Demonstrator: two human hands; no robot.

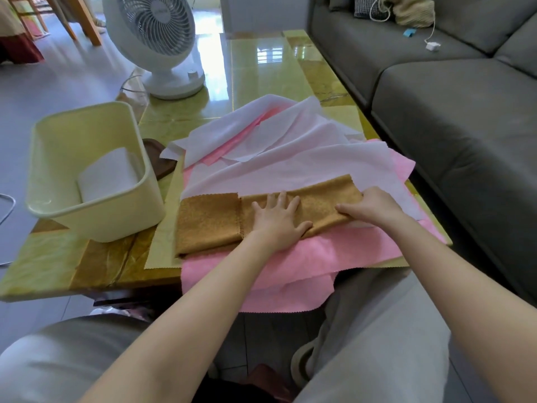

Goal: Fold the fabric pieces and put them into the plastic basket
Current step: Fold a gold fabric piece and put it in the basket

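Note:
A tan fabric piece (209,219) lies as a long folded strip across the near part of the table, on top of pink fabric (305,263) and white fabric (290,152). My left hand (279,222) presses flat on the middle of the tan strip, fingers spread. My right hand (374,206) holds the strip's right end, its fingers curled over the edge. A cream plastic basket (139,205) stands at the left of the table with a folded white piece (107,175) inside it.
A white fan (157,45) stands at the table's far left corner. A grey sofa (465,126) runs along the right side. A brown object (158,158) lies behind the basket. The glossy table (261,80) extends beyond the fabrics. My knees are below the table's near edge.

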